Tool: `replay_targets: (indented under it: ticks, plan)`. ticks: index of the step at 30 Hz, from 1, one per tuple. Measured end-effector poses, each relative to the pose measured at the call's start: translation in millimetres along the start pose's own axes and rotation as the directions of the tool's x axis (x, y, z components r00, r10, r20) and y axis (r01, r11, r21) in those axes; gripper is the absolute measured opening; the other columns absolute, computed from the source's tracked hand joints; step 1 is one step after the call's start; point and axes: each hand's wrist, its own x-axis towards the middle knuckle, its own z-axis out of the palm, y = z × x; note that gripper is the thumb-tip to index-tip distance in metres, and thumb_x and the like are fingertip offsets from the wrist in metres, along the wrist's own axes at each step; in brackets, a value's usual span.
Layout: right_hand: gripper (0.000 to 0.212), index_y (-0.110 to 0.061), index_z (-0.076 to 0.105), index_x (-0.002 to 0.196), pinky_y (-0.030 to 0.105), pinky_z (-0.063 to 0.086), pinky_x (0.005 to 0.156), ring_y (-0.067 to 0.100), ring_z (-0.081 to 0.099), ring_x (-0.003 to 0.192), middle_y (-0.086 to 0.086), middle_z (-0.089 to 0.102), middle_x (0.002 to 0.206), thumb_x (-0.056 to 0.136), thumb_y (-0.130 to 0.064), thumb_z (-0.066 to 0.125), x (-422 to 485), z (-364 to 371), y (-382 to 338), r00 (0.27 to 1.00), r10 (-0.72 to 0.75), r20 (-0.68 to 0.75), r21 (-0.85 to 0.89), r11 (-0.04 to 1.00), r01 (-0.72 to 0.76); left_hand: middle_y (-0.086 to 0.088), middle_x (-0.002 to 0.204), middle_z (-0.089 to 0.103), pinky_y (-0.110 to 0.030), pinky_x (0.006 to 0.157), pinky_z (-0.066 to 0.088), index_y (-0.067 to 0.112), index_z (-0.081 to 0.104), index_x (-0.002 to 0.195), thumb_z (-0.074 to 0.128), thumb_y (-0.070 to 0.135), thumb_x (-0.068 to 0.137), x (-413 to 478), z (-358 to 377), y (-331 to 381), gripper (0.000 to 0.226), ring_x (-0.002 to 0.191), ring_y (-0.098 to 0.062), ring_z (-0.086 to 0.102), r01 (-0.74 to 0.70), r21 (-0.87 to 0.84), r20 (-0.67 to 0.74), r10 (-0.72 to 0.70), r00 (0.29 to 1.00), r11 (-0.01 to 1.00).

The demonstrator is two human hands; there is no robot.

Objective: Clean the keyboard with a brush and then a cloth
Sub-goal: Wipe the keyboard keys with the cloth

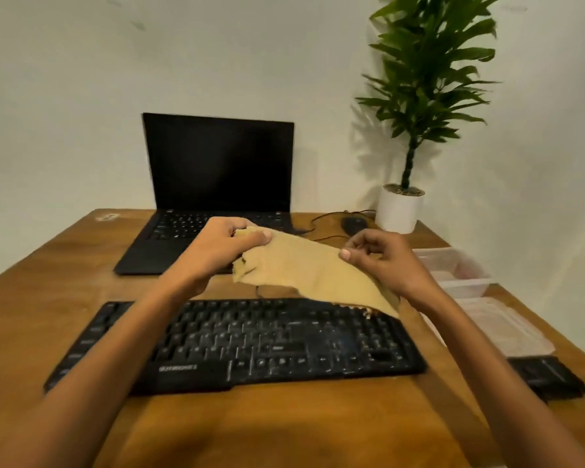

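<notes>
A black, dusty keyboard (250,342) lies across the wooden table (284,427) in front of me. Both hands hold a tan cloth (304,268) stretched in the air above the keyboard's far edge. My left hand (220,251) pinches the cloth's upper left corner. My right hand (385,261) grips its right side, and the cloth's lower right corner hangs down to the keys. No brush can be made out for certain.
An open black laptop (213,190) stands behind the keyboard. A black mouse (353,224) with cable and a potted plant (401,207) sit at the back right. A clear plastic box (460,271), its lid (500,325) and a black object (547,380) lie at the right edge.
</notes>
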Motion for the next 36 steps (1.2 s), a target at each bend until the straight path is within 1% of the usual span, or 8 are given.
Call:
replay_targets:
  ticks: [6,11,14,17,24,29,32,36]
  plan:
    - [0.022,-0.009,0.068,0.087,0.014,0.043,0.060,0.016,0.054,0.073,0.015,0.067,0.086,0.081,-0.030,0.068,-18,49,-6,0.956,0.103,0.275,-0.086,0.993,-0.082,0.000,0.075,0.061,-0.012,0.053,0.041,0.015,0.068,0.083,0.068,0.027,0.081,-37,-41,-37,0.012,0.070,-0.011,0.055,0.177,0.299,0.164,-0.233,0.959,0.938]
    - [0.015,-0.022,0.065,0.078,0.032,0.052,0.073,0.010,0.059,0.083,-0.008,0.064,0.081,0.080,-0.037,0.068,-23,70,1,0.970,0.117,0.211,-0.363,0.931,-0.034,0.008,0.073,0.056,-0.020,0.054,0.036,0.021,0.062,0.088,0.069,0.037,0.077,-51,-43,-59,0.020,0.067,-0.006,0.052,0.073,0.598,0.144,-0.196,0.970,0.798]
    - [0.012,-0.026,0.065,0.083,0.018,0.043,0.065,0.000,0.054,0.081,-0.018,0.058,0.082,0.081,-0.038,0.066,-31,63,-6,0.988,0.005,0.153,-0.413,0.909,0.059,0.011,0.098,0.054,-0.017,0.071,0.041,0.029,0.058,0.098,0.068,0.055,0.068,-59,-49,-68,0.041,0.090,-0.003,0.050,-0.114,0.545,0.197,0.005,0.980,0.830]
    - [0.021,-0.028,0.068,0.090,0.008,0.038,0.068,-0.005,0.055,0.089,-0.020,0.062,0.090,0.076,-0.044,0.067,-42,48,-6,0.961,-0.054,0.271,-0.252,0.960,0.125,0.022,0.111,0.042,-0.015,0.083,0.035,0.041,0.055,0.100,0.063,0.070,0.055,-69,-56,-70,0.054,0.107,0.008,0.035,-0.249,0.442,0.399,0.060,0.915,0.862]
    - [0.052,-0.045,0.062,0.105,-0.003,0.029,0.088,-0.015,0.042,0.116,-0.035,0.050,0.120,0.056,-0.054,0.076,-57,32,12,0.838,-0.082,0.539,-0.075,0.987,0.145,0.025,0.121,0.030,-0.022,0.099,0.029,0.052,0.048,0.111,0.080,0.052,0.058,-76,-61,-83,0.062,0.120,0.000,0.020,-0.309,0.409,0.576,0.020,0.817,0.859]
    - [0.031,-0.043,0.070,0.097,0.003,0.036,0.090,-0.010,0.050,0.114,-0.030,0.060,0.116,0.066,-0.045,0.073,-56,29,13,0.859,-0.093,0.503,-0.017,0.993,0.117,0.031,0.120,0.040,-0.024,0.100,0.029,0.052,0.059,0.106,0.065,0.059,0.067,-73,-66,-84,0.040,0.120,0.005,0.027,-0.254,0.369,0.561,0.004,0.828,0.894]
    - [0.015,-0.027,0.077,0.085,0.004,0.041,0.081,-0.004,0.059,0.102,-0.022,0.067,0.106,0.073,-0.034,0.072,-53,29,11,0.894,-0.092,0.438,0.061,0.995,0.073,0.025,0.113,0.057,-0.024,0.094,0.036,0.038,0.071,0.095,0.060,0.063,0.067,-69,-70,-80,0.038,0.111,0.001,0.046,-0.204,0.278,0.501,0.039,0.865,0.939]
    - [0.019,-0.016,0.074,0.083,0.007,0.044,0.074,-0.002,0.063,0.090,-0.012,0.072,0.097,0.072,-0.030,0.072,-44,33,7,0.937,-0.071,0.341,0.170,0.985,0.013,0.003,0.082,0.069,-0.012,0.059,0.041,0.031,0.073,0.089,0.059,0.042,0.082,-64,-69,-70,0.019,0.069,-0.007,0.059,-0.169,0.128,0.401,0.105,0.910,0.977]
